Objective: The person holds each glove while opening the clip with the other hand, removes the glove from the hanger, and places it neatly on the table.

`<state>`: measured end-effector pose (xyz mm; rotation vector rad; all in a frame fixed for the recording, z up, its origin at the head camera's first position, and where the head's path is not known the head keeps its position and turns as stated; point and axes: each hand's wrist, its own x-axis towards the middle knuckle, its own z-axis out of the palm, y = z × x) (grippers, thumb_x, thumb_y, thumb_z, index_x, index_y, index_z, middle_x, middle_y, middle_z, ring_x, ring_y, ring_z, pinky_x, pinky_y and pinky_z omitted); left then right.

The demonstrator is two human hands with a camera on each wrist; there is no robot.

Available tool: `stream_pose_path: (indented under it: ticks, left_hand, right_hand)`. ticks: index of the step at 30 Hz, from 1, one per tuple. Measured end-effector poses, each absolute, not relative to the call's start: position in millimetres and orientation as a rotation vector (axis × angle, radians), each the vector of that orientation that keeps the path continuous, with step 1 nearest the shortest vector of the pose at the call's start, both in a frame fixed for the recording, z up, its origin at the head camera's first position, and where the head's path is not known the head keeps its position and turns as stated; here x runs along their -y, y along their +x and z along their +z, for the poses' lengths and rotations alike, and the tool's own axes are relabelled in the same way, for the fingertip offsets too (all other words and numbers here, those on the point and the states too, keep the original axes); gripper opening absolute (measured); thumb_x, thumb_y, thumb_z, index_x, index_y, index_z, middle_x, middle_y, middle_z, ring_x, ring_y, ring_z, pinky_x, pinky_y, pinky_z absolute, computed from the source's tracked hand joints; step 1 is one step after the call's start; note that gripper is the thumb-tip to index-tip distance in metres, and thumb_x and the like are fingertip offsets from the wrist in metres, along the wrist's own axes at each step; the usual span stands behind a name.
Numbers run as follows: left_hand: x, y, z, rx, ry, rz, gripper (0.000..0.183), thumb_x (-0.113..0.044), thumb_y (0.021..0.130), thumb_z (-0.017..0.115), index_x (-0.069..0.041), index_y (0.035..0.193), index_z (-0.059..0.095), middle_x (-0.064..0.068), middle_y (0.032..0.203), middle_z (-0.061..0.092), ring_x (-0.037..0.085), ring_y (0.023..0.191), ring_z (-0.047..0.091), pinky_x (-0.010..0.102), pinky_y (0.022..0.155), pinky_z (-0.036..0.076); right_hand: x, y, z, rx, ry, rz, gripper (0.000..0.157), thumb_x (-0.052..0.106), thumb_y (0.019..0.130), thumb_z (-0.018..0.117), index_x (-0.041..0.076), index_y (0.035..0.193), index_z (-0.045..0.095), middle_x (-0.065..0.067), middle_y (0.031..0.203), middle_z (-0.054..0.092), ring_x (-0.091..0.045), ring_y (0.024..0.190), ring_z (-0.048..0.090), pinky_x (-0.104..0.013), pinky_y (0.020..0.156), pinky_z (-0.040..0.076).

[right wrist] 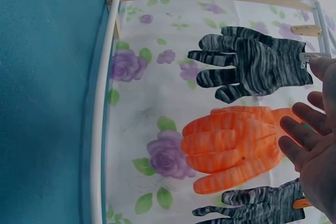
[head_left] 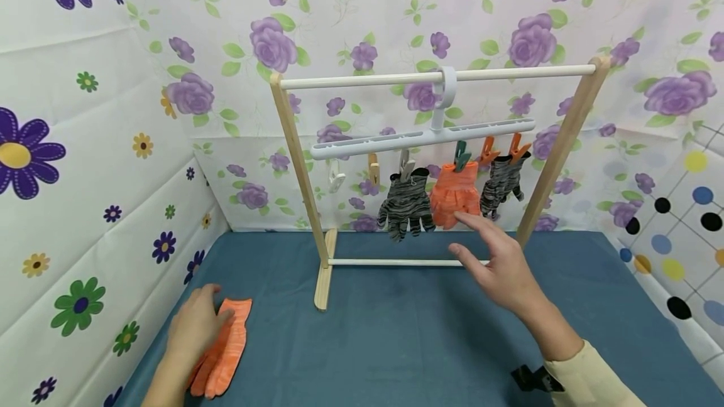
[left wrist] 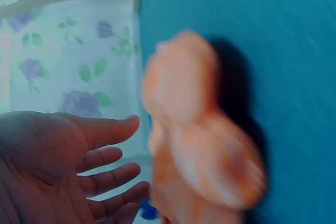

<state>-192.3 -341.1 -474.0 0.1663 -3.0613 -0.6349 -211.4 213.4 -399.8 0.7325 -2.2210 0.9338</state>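
My left hand (head_left: 195, 325) is beside an orange glove (head_left: 230, 357) lying on the blue cloth. In the left wrist view its fingers are spread with nothing between them, and the glove (left wrist: 205, 129) looks blurred and close. My right hand (head_left: 503, 265) reaches forward with fingers extended, its fingertips overlapping the hanging orange glove (head_left: 454, 190) in the head view. A green clothespin (head_left: 462, 156) clips that glove to the white hanger (head_left: 396, 141). On either side hang a grey-black glove (head_left: 406, 203) and another grey-black glove (head_left: 503, 184).
The hanger hooks over the top bar (head_left: 362, 81) of a wooden rack. A white clothespin (head_left: 336, 176) and a tan clothespin (head_left: 373, 169) dangle at its left, holding nothing. An orange clothespin (head_left: 488, 151) hangs right of the green one. Patterned cloth walls (head_left: 362, 5) enclose the table.
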Motion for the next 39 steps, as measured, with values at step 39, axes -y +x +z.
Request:
stream_pose_path:
  ticks: [39]
  left_hand:
    - [156, -207, -378, 2.533, -0.395, -0.919, 0.062, -0.022, 0.093, 0.087, -0.008, 0.147, 0.06, 0.013, 0.139, 0.064, 0.033, 0.121, 0.064, 0.057, 0.093, 0.055]
  right_hand:
    - [-195, -228, -345, 2.151, 0.819, 0.922, 0.064, 0.003, 0.094, 0.081, 0.008, 0.152, 0.057, -0.01, 0.146, 0.062, -0.033, 0.117, 0.067, -0.048, 0.085, 0.057]
